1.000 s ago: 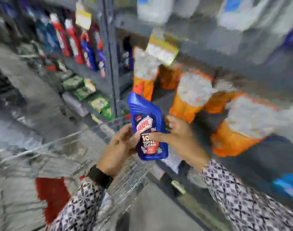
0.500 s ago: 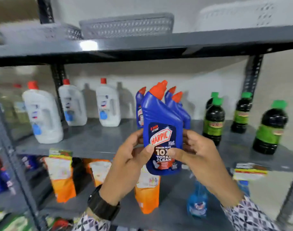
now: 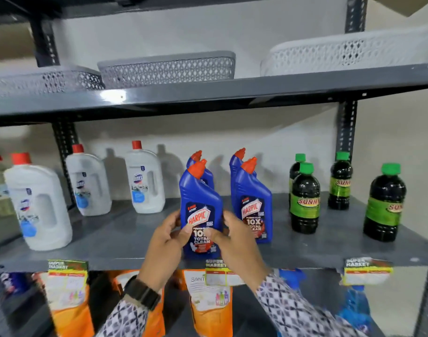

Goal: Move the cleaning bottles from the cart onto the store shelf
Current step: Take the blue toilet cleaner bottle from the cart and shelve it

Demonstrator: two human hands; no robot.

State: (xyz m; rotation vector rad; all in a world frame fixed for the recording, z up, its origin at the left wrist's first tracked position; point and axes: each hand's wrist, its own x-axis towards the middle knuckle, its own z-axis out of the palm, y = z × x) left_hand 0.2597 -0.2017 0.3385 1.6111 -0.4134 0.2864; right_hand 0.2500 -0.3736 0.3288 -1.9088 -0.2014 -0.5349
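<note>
A blue Harpic bottle with an orange cap stands upright at the front of the grey middle shelf. My left hand grips its lower left side and my right hand grips its lower right side. Its base looks level with the shelf surface; contact is hidden by my fingers. Three more blue Harpic bottles stand on the shelf: one just to the right, one behind that, and one behind the held bottle. The cart is out of view.
Three white bottles with red caps stand at the shelf's left, several dark bottles with green caps at its right. Grey and white baskets sit on the shelf above. Orange pouches and price tags hang below.
The view swung up from the cart and lower shelves to the middle shelf. Both hands carried the blue bottle up and forward, then lowered it to the shelf's front beside the other blue bottles.
</note>
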